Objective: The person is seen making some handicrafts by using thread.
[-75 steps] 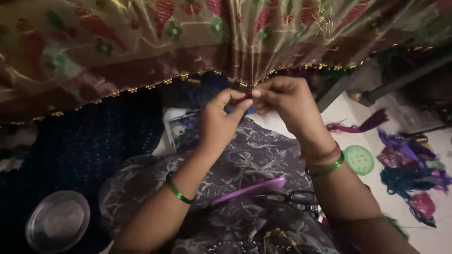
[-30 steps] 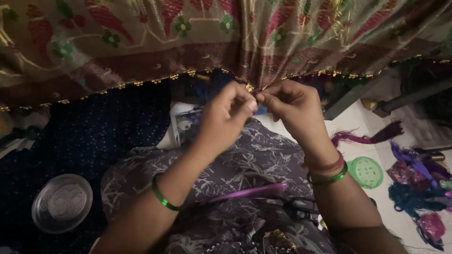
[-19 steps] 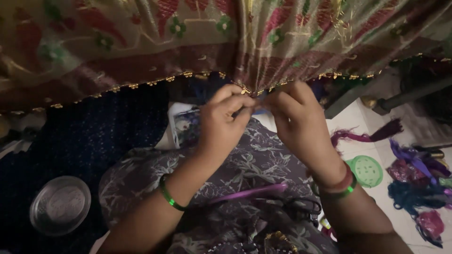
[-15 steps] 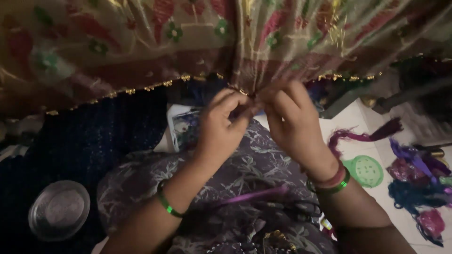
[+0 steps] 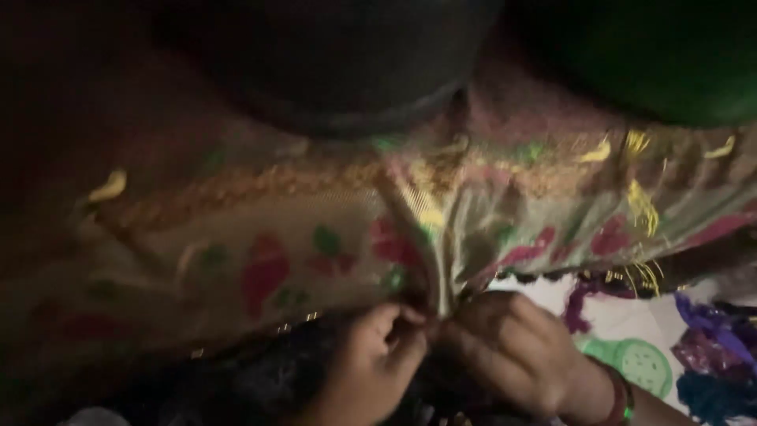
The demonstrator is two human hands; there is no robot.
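My left hand [image 5: 371,355] and right hand [image 5: 505,351] pinch the beige, red-flowered woven cloth's [image 5: 315,237] gathered edge — best kept taut, I judge.

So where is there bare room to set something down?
Only a white floor patch, between the fabric's fringed edge and the green disc. Thread bundles crowd the right; the left hand and right hand fill the centre.
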